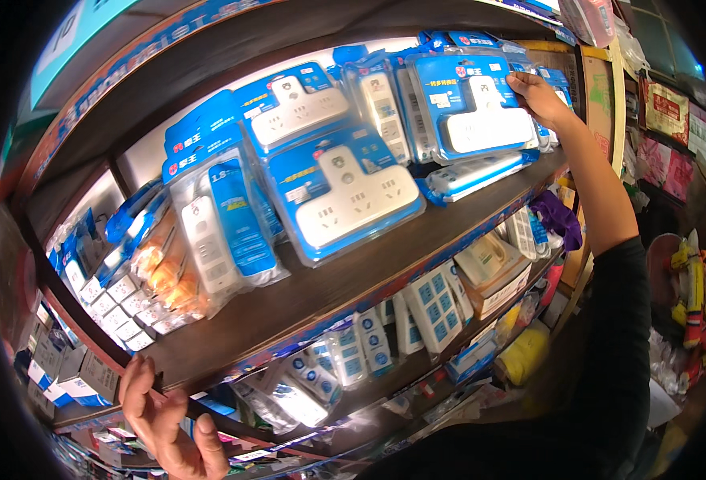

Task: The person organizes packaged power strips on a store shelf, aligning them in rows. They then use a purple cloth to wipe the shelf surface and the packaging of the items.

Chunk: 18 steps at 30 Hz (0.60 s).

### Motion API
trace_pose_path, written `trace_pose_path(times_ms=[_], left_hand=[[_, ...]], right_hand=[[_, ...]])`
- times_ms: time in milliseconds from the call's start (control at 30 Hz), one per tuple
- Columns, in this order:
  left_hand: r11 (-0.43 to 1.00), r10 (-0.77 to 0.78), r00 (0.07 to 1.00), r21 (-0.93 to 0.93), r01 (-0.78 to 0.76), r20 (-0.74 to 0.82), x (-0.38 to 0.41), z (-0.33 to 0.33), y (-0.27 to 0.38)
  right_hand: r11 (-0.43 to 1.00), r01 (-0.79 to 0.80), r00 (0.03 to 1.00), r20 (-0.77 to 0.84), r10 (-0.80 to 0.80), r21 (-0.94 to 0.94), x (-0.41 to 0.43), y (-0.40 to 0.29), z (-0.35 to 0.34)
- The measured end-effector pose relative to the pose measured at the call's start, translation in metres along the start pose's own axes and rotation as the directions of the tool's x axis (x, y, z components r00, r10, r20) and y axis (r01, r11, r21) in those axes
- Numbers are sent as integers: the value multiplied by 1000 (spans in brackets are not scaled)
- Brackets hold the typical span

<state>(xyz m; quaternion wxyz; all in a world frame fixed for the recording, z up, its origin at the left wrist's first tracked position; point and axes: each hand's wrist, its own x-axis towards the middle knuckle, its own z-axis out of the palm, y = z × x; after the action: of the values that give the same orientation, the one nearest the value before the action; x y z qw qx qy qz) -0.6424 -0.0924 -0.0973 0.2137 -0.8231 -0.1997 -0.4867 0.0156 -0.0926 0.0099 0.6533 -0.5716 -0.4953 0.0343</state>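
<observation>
My right hand (539, 99) grips the right edge of a blue blister pack (443, 78) holding a white T-shaped socket adapter (488, 123), at the right end of the upper shelf. Below that pack, a flat packaged power strip (476, 175) lies on the shelf. My left hand (164, 420) is empty, fingers apart, in front of the shelf's left front corner. Two more T-shaped adapter packs lean mid-shelf, the nearer one (347, 192) overlapping the other (293, 105). Left of them stands a bagged power strip (215, 228) with a blue card.
Small white boxes (119, 309) and a bag of orange items (164, 267) sit at the shelf's left end. The lower shelf (383, 396) carries socket panels (434, 306) and a cardboard box (494, 276). A purple cloth (560, 219) hangs at the right. An upper board (209, 78) overhangs the packs.
</observation>
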Motion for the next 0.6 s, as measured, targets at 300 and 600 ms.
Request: trace_pose_path(times_ms=[300,600], left_hand=[[999,51,983,-9,-50,177,32,48,61],[998,-17,974,-53,30,226,39,60,77]], right_hand=[[992,25,996,82,-15,-122,39,29,44],[930,74,993,111,-36,-359,35,45,46]])
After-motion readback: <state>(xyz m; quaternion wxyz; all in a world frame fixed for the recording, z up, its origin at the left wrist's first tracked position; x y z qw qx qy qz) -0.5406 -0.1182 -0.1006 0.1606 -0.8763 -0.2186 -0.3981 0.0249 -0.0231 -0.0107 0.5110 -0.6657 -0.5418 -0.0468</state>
